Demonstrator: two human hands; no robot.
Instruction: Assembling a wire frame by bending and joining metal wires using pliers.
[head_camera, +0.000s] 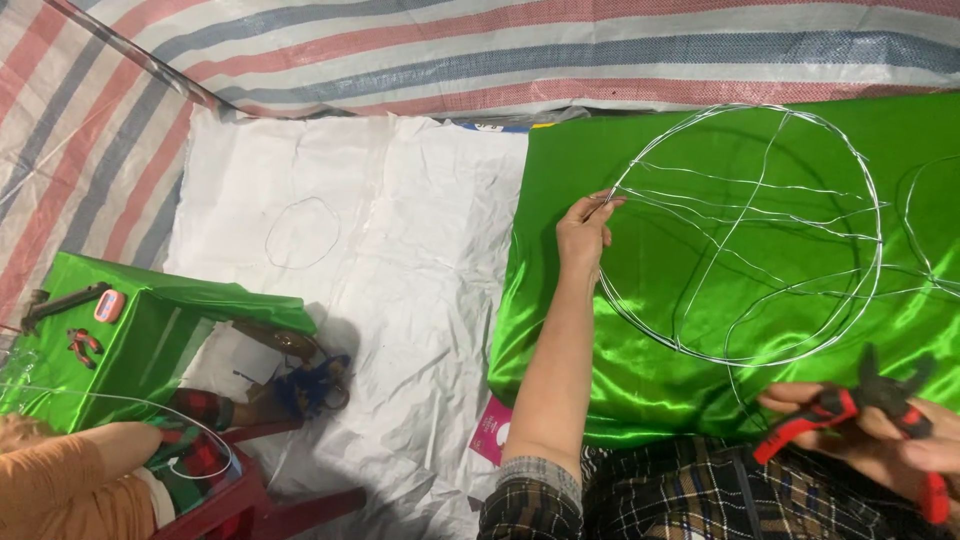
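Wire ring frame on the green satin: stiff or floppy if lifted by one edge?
Probably springy, not rigid: the wire frame is thin strands with wavy cross wires. Likely light for its span. It may slide easily on the glossy green satin where the left hand pinches its rim.

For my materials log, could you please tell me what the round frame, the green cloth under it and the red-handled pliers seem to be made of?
Round silvery wire frame: thin bare metal wire, judging by its bright glints. Glossy green cloth: probably satin-like fabric, with shiny folds. Red-handled pliers in the right hand: dark, probably metal jaws; the red-and-black grips look like plastic or rubber.
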